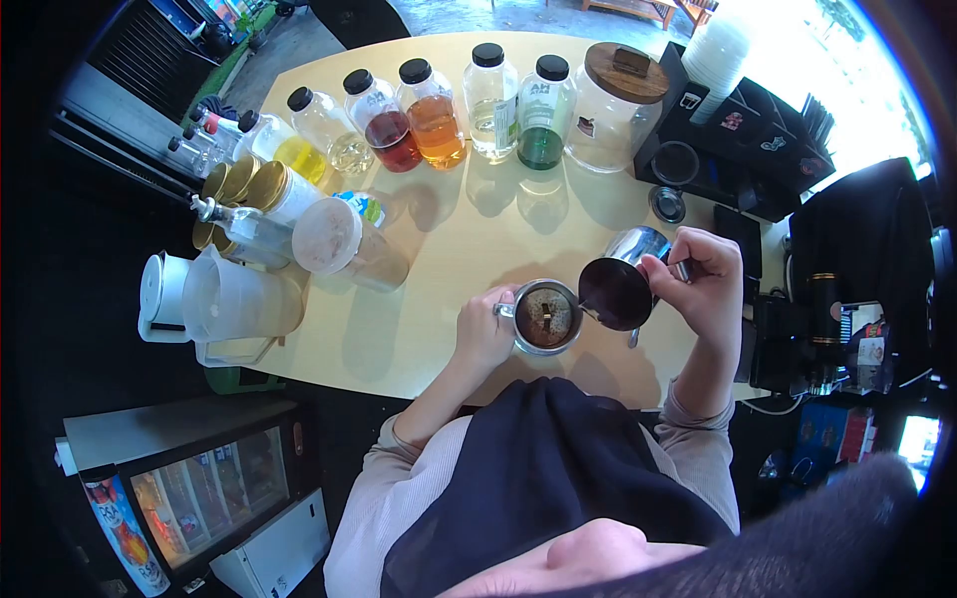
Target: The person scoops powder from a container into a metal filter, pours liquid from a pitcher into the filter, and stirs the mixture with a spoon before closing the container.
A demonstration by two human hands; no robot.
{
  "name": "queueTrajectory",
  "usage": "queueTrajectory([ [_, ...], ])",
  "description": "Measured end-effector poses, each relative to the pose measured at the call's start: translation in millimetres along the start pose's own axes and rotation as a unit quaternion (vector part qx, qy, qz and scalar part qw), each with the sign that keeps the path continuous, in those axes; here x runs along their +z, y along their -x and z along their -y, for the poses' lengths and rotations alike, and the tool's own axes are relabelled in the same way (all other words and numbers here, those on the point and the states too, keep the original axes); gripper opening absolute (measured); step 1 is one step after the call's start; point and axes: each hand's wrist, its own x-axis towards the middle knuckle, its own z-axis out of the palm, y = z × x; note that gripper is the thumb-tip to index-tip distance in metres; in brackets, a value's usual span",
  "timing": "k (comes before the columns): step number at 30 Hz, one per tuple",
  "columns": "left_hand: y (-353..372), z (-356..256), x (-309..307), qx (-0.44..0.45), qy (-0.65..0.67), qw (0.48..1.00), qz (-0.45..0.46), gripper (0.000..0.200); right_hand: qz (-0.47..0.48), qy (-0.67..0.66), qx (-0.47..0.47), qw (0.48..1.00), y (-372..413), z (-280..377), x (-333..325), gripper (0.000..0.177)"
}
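Observation:
My left hand (484, 327) is wrapped round the handle of a metal-rimmed mug (522, 337) in front of me. Dark brown liquid with a patch of pale froth lies inside it. In my right hand (704, 271) is a shiny metal milk pitcher (641, 242), gripped by its handle and tipped to the left. Its mouth faces me and looks dark inside, and its spout is right at the mug's right rim. A small metal handle end (634, 339) shows below the pitcher; the rest of it is hidden.
Along the back of the table (459, 224) stand several black-capped bottles (434, 118) of coloured liquid and a wood-lidded jar (610, 125). At the left are a plastic pitcher (239, 299), a lidded tub (349, 244) and gold-lidded canisters. A black organizer (743, 140) holds cups at the right.

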Motion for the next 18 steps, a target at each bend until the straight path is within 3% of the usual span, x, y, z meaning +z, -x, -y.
queueTrajectory([
  [18,-0.2,3.1,1.3,0.005,0.005,1.000,-0.003,0.053,0.029,-0.014,-0.014,0.999,-16.1,6.3,12.1,0.036],
])
